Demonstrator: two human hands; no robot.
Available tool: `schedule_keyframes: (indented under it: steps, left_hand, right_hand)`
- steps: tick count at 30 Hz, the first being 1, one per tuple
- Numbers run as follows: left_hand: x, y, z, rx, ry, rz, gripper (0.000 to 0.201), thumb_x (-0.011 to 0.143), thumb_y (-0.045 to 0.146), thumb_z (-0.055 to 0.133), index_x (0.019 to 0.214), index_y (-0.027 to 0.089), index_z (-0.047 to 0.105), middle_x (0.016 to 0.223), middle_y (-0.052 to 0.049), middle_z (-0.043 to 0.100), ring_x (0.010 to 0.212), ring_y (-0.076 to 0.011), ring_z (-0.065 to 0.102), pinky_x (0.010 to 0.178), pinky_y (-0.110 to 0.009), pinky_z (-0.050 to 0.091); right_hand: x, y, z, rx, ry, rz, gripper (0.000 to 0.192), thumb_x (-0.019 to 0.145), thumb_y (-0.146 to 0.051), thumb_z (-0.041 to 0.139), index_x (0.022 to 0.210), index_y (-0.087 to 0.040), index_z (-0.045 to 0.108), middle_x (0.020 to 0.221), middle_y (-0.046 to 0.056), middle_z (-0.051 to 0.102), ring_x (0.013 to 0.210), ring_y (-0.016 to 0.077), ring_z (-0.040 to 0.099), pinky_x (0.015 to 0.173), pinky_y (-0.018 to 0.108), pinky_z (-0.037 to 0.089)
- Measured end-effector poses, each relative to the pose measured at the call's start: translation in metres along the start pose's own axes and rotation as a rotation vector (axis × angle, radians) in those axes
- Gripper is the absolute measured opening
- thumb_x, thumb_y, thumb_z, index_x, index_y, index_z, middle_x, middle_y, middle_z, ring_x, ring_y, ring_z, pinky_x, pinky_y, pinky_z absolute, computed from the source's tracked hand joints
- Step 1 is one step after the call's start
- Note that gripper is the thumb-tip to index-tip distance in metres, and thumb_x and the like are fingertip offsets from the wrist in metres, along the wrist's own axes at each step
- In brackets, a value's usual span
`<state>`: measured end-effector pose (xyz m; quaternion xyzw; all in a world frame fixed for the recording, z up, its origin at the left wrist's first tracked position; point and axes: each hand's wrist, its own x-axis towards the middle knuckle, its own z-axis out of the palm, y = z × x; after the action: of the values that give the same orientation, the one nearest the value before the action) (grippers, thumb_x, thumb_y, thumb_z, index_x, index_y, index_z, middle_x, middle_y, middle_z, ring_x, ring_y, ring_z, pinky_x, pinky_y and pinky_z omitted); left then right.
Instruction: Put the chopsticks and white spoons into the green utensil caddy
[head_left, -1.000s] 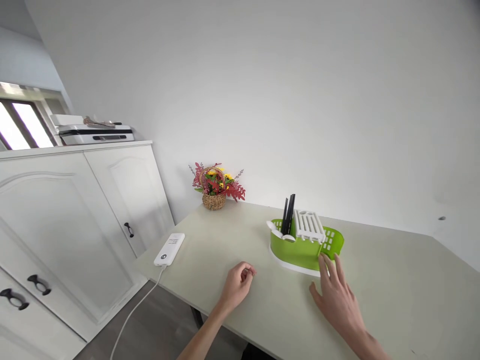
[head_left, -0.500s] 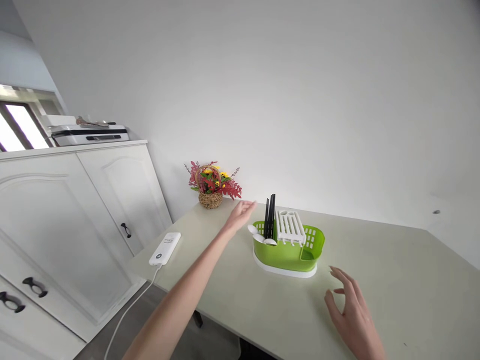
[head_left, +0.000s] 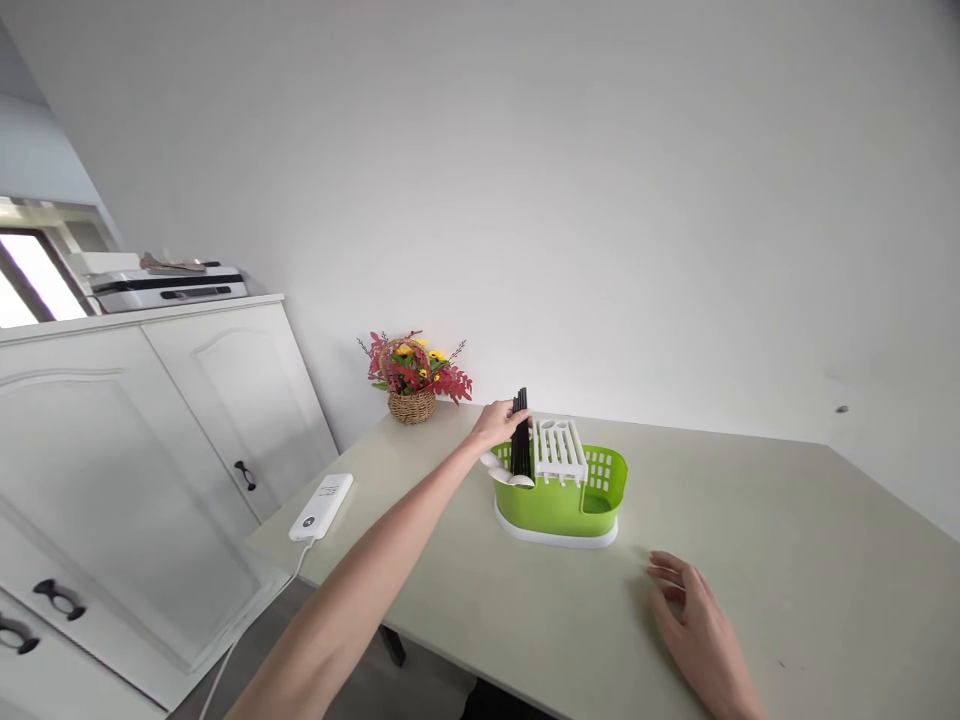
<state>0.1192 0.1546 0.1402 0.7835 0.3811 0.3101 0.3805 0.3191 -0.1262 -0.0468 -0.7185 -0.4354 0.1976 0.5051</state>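
The left hand [head_left: 497,424] is closed around the upper ends of the black chopsticks [head_left: 520,436], which stand upright in the left compartment of the green cutlery drainer [head_left: 570,500]. The drainer sits mid-surface [head_left: 750,560]. The right hand [head_left: 694,625] rests flat on the surface, fingers spread, holding nothing, apart from the drainer.

A plain white wall [head_left: 570,180] rises behind a pale table [head_left: 787,560]. White cupboards [head_left: 135,470] with dark handles stand along the left, a flat white appliance [head_left: 161,283] resting on top. Daylight enters through a window [head_left: 30,295] at far left. Grey floor [head_left: 420,680] shows beneath the table's edge.
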Motion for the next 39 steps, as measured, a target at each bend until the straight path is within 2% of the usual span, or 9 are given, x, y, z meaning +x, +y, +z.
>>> schedule_keyframes:
  steps: [3,6,11,15,19,23,29,33,39]
  left_hand:
    - [-0.001,0.002,-0.008,-0.096,0.029,0.023,0.031,0.09,0.047,0.07,0.087,0.016,0.072,0.096,-0.009,0.08,0.083,-0.0206,0.075,0.081,-0.031,0.058]
    - [0.001,0.006,-0.025,-0.218,0.102,0.025,0.032,0.092,0.046,0.071,0.093,0.014,0.072,0.103,-0.013,0.08,0.086,-0.0225,0.077,0.083,-0.036,0.061]
    - [0.006,0.003,-0.076,-0.497,0.385,-0.034,0.025,0.098,0.038,0.068,0.1,0.013,0.067,0.107,-0.017,0.079,0.095,-0.0251,0.078,0.087,-0.04,0.063]
    - [0.0,-0.017,-0.122,-0.639,0.603,-0.14,0.017,0.104,0.031,0.058,0.102,0.014,0.062,0.109,-0.016,0.078,0.104,-0.0221,0.076,0.095,-0.039,0.061]
    - [-0.022,-0.051,-0.156,-0.639,0.659,-0.301,0.013,0.106,0.023,0.052,0.099,0.015,0.06,0.104,-0.015,0.079,0.101,-0.0209,0.077,0.099,-0.043,0.06]
    - [-0.053,-0.085,-0.174,-0.55,0.525,-0.466,0.014,0.103,0.021,0.059,0.091,0.014,0.062,0.094,-0.014,0.08,0.091,-0.0203,0.079,0.101,-0.04,0.059]
    - [-0.082,-0.111,-0.185,-0.288,0.108,-0.733,0.024,0.077,0.023,0.087,0.084,0.01,0.069,0.089,-0.016,0.081,0.081,-0.0268,0.08,0.091,-0.041,0.063]
    - [-0.083,-0.118,-0.177,-0.075,-0.12,-0.834,0.026,0.069,0.02,0.09,0.078,0.01,0.069,0.084,-0.016,0.08,0.076,-0.027,0.079,0.082,-0.04,0.065]
    - [-0.078,-0.13,-0.148,0.235,-0.28,-0.859,0.02,0.08,0.026,0.082,0.08,0.01,0.069,0.081,-0.013,0.079,0.08,-0.0267,0.077,0.074,-0.036,0.064]
  right_hand:
    - [0.001,0.003,0.001,0.011,0.012,-0.003,0.051,0.078,-0.052,0.055,0.12,-0.023,0.06,0.119,0.012,0.07,0.098,0.0273,0.07,0.076,0.038,0.054]
    - [0.001,0.004,0.001,0.006,0.007,-0.006,0.05,0.079,-0.052,0.054,0.119,-0.022,0.06,0.119,0.012,0.07,0.1,0.027,0.07,0.077,0.037,0.054]
    - [0.001,0.005,0.0,-0.03,-0.004,0.004,0.048,0.081,-0.051,0.053,0.119,-0.024,0.06,0.12,0.01,0.07,0.101,0.0265,0.07,0.076,0.037,0.054]
    - [0.0,0.008,0.001,-0.042,-0.006,0.004,0.046,0.083,-0.05,0.052,0.12,-0.024,0.059,0.122,0.011,0.07,0.103,0.0269,0.07,0.076,0.036,0.053]
    - [0.001,0.013,0.003,-0.056,0.002,-0.005,0.046,0.085,-0.052,0.05,0.119,-0.023,0.059,0.122,0.011,0.07,0.101,0.0265,0.071,0.076,0.036,0.053]
    - [0.002,0.016,0.001,-0.068,-0.018,0.0,0.047,0.084,-0.055,0.051,0.118,-0.023,0.06,0.12,0.012,0.071,0.102,0.0274,0.071,0.078,0.038,0.053]
    - [0.001,0.018,-0.001,-0.098,-0.015,-0.01,0.049,0.081,-0.057,0.052,0.116,-0.024,0.062,0.118,0.01,0.072,0.104,0.0275,0.071,0.079,0.038,0.053]
    - [0.002,0.02,0.0,-0.112,-0.016,-0.009,0.051,0.08,-0.059,0.052,0.115,-0.024,0.063,0.118,0.011,0.073,0.103,0.0283,0.071,0.078,0.038,0.054]
    - [0.002,0.023,0.001,-0.127,-0.021,-0.013,0.049,0.081,-0.058,0.053,0.115,-0.024,0.062,0.119,0.011,0.073,0.103,0.0277,0.071,0.078,0.038,0.054]
